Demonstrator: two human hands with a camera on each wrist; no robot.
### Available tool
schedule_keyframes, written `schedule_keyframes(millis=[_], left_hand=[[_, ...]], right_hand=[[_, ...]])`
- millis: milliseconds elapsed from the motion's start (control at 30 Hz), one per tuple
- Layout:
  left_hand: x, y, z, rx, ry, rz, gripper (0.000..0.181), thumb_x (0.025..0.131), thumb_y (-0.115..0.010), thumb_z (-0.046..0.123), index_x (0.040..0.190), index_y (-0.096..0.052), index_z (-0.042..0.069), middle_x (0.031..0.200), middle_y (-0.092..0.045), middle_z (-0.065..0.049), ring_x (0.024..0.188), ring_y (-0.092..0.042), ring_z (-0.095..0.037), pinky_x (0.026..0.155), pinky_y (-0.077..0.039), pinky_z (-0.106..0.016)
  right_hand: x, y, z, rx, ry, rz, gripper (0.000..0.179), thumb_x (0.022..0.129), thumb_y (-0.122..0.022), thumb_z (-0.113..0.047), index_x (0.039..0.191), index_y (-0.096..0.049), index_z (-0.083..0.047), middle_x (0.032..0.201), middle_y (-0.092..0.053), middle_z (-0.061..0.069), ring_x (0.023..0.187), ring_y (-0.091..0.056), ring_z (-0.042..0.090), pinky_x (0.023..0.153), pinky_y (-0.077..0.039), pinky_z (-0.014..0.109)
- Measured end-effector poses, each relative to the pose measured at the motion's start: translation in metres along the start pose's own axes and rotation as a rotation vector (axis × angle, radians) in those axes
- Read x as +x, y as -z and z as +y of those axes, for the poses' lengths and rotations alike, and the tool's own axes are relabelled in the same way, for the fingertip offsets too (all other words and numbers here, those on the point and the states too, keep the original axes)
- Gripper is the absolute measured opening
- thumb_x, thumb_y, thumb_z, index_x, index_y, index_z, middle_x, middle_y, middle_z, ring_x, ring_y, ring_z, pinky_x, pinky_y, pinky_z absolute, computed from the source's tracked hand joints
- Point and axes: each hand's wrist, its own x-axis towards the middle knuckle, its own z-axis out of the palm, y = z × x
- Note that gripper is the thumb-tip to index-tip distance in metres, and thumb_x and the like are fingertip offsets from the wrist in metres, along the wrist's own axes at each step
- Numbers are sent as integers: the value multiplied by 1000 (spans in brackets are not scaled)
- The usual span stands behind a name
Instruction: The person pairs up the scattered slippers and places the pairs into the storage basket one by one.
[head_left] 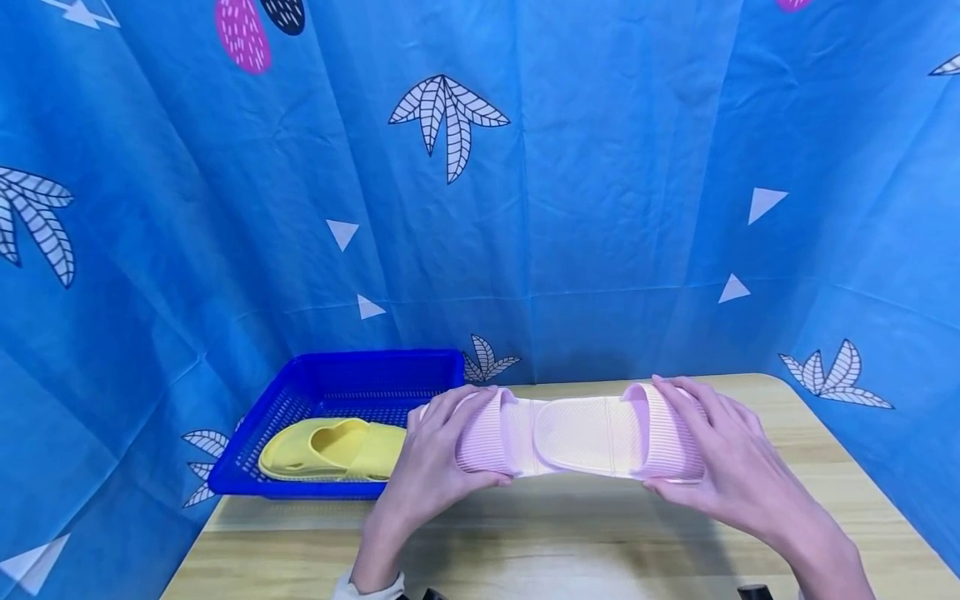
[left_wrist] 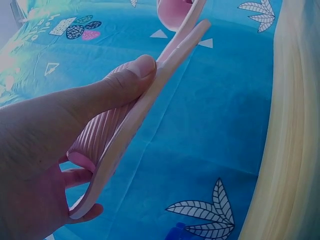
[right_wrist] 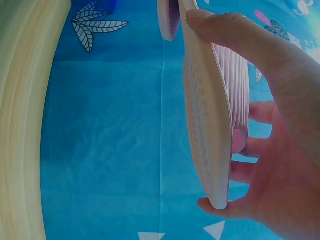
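Two pale pink slippers with ribbed straps are held in the air above the table, heels toward each other in the head view. My left hand (head_left: 427, 467) grips the left slipper (head_left: 480, 437) around its strap end, thumb along the sole edge in the left wrist view. The right slipper (head_left: 581, 435) is gripped the same way by my right hand (head_left: 738, 458); its heel overlaps the left one's heel. In the right wrist view, the fingers wrap the ribbed strap and toe of the right slipper (right_wrist: 207, 120). A yellow slipper (head_left: 307, 450) lies in the blue basket, partly hidden by my left hand.
The blue plastic basket (head_left: 258, 486) stands at the left back of the wooden table (head_left: 555, 550). Behind and beside the table hangs a blue curtain (head_left: 600, 208) with leaf and triangle prints.
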Motion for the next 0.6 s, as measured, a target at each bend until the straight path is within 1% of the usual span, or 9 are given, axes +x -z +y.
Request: schedule_keyframes(millis=[67, 267, 467, 600], left_hand=[[0, -1, 0, 0, -6, 0, 102, 61, -92, 62, 150, -51, 33, 147, -53, 4, 137, -46, -20, 100, -39, -51], [1, -2, 2, -2, -22, -3, 101, 61, -92, 61, 149, -52, 32, 147, -54, 4, 137, -46, -19, 101, -39, -51], [1, -5, 4, -12, -43, 3, 102, 61, -94, 59, 149, -51, 32, 147, -53, 6, 137, -46, -19, 101, -39, -52], [1, -6, 5, -10, -50, 6, 101, 61, -93, 60, 150, -51, 33, 146, -54, 6, 136, -46, -19, 101, -39, -51]], right_hand=[[0, -1, -1, -3, 3, -3, 119, 55, -99, -44, 156, -43, -16, 142, -52, 10, 123, -51, 33, 96, -35, 66], [0, -2, -5, -7, -20, -40, 120, 56, -98, -45, 158, -40, -16, 144, -51, 10, 123, -50, 34, 97, -36, 67], [1, -4, -7, -25, 13, -18, 120, 58, -96, -49, 158, -40, -14, 143, -52, 10, 122, -52, 33, 98, -36, 64], [1, -5, -9, -33, 25, -18, 120, 58, -96, -49, 158, -39, -14, 144, -52, 11, 121, -53, 34, 97, -37, 63]])
